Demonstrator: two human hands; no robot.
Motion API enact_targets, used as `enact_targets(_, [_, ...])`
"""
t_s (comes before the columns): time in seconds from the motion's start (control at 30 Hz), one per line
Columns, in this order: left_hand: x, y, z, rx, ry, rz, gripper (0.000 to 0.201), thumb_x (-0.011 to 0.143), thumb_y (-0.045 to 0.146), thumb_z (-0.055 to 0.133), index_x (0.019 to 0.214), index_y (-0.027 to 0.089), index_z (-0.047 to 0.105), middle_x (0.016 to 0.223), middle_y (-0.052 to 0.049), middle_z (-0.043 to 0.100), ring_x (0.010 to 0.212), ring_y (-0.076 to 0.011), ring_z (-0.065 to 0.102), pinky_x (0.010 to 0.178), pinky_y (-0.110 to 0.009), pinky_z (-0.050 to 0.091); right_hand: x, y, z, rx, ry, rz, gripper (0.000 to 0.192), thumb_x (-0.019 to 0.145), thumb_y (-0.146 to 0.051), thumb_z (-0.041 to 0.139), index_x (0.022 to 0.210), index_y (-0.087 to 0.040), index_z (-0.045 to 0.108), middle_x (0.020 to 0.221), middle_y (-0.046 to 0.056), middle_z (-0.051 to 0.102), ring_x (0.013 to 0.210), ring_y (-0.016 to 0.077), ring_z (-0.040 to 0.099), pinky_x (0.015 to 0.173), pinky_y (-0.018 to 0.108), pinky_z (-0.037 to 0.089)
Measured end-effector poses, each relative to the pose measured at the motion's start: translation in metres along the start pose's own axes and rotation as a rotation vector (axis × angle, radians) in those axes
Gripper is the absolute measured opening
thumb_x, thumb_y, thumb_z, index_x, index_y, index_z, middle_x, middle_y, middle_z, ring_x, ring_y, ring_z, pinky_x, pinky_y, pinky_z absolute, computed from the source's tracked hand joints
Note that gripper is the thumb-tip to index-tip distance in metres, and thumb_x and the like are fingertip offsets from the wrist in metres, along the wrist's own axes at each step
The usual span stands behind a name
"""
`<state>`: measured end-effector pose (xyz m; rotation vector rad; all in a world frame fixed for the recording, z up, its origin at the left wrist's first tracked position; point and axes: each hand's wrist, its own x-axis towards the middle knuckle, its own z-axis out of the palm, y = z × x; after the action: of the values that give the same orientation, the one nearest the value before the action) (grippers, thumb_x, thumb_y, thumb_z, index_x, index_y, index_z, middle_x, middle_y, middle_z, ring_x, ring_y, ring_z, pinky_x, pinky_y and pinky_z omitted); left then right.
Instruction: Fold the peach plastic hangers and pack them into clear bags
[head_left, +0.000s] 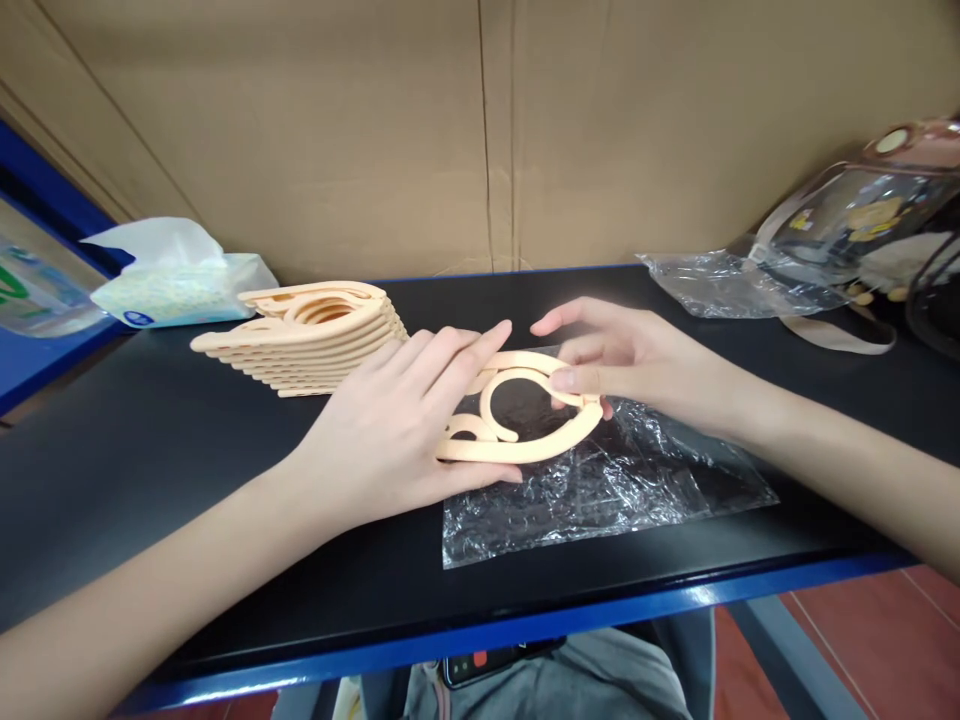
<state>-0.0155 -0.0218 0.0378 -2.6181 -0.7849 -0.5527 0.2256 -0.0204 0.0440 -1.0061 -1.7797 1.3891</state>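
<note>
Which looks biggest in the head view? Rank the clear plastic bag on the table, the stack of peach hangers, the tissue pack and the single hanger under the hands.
1. Clear plastic bag
2. Stack of hangers
3. Tissue pack and single hanger: they look alike. The pack sits farther away and hands cover part of the hanger, so no ranking.

Bare black table (150,440) front-left and front-centre, open approach from the near edge. Stack of peach hangers (315,335) and tissue pack (180,285) block the back-left; crumpled bags (742,285) and clear bottle (862,215) block the back-right. Clear plastic sheet (615,490) lies flat right of centre, and the cardboard wall (480,130) closes the rear.
</note>
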Motion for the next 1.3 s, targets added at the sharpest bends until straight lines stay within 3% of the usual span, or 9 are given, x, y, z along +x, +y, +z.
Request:
enact_targets(0.2, [-0.002,-0.007,0.001,-0.026,-0.018,-0.019,0.088,0.083,0.069,0.054,0.142,0.005,0.04,0.121,-0.018,0.06,0.102,-0.0311,0.061,0.085,-0.041,0.049,0.002,0.0,-0.007,-0.073,0.076,-0.011,0.038,0.08,-0.034,0.071,0.11,-0.02,0.053,0.072,-0.003,0.064,0.057,0.0087,0.054,0.048,0.023,0.042])
enact_targets(0.47, [-0.002,-0.01,0.001,-0.053,-0.042,-0.033,0.07,0.088,0.05,0.057,0.141,0.007,0.04,0.128,-0.016,0.057,0.108,-0.0295,0.058,0.091,-0.041,0.046,0.003,0.004,-0.015,-0.203,0.065,-0.037,0.033,0.083,-0.038,0.067,0.108,-0.019,0.054,0.075,-0.001,0.065,0.059,0.0097,0.054,0.05,0.024,0.044])
enact_targets(0.6, [-0.002,-0.008,0.006,-0.116,-0.015,-0.069,0.071,0.085,0.045,0.061,0.14,0.006,0.041,0.126,-0.016,0.057,0.11,-0.028,0.057,0.092,-0.039,0.047,0.0,0.007,-0.015,-0.455,0.046,-0.201,0.046,0.084,-0.047,0.065,0.121,-0.022,0.051,0.098,0.004,0.067,0.082,0.0171,0.063,0.067,0.031,0.052])
enact_targets(0.73, [-0.002,-0.005,0.011,-0.163,0.014,-0.091,0.073,0.086,0.048,0.061,0.141,0.006,0.039,0.125,-0.016,0.058,0.108,-0.0268,0.057,0.091,-0.038,0.047,-0.003,0.01,-0.006,-0.86,0.053,-0.457,0.073,0.077,-0.054,0.07,0.138,-0.026,0.041,0.133,0.011,0.053,0.115,0.0287,0.055,0.091,0.046,0.05])
enact_targets(0.93, [-0.003,-0.004,0.013,-0.205,0.011,-0.125,0.081,0.086,0.055,0.06,0.146,0.009,0.032,0.133,-0.016,0.055,0.118,-0.028,0.054,0.101,-0.041,0.044,-0.007,0.006,0.002,-1.097,0.076,-0.521,0.069,0.081,-0.043,0.066,0.142,-0.025,0.038,0.131,0.01,0.056,0.115,0.0313,0.054,0.095,0.05,0.046])
enact_targets(1.07, [-0.004,-0.01,0.014,-0.296,-0.07,-0.184,0.094,0.084,0.064,0.057,0.151,0.009,0.02,0.15,-0.018,0.038,0.138,-0.0302,0.037,0.113,-0.044,0.035,-0.006,-0.002,-0.019,-1.126,0.118,-0.464,0.074,0.076,-0.042,0.067,0.141,-0.022,0.038,0.131,0.01,0.055,0.116,0.0328,0.054,0.098,0.051,0.044])
enact_targets(1.2, [-0.007,-0.019,0.013,-0.333,-0.202,-0.232,0.087,0.089,0.063,0.048,0.152,0.01,0.019,0.156,-0.016,0.03,0.142,-0.0305,0.031,0.118,-0.044,0.029,-0.008,-0.012,-0.061,-1.149,0.254,-0.324,0.082,0.071,-0.048,0.069,0.141,-0.017,0.039,0.128,0.013,0.056,0.116,0.0337,0.053,0.1,0.049,0.042])
enact_targets(1.3, [-0.011,-0.024,0.013,-0.376,-0.367,-0.231,0.091,0.089,0.067,0.044,0.154,0.011,0.015,0.16,-0.014,0.021,0.146,-0.0307,0.023,0.12,-0.045,0.024,-0.015,-0.017,-0.094,-1.191,0.258,-0.186,0.085,0.071,-0.057,0.067,0.142,-0.017,0.039,0.125,0.015,0.056,0.113,0.033,0.055,0.095,0.048,0.045])
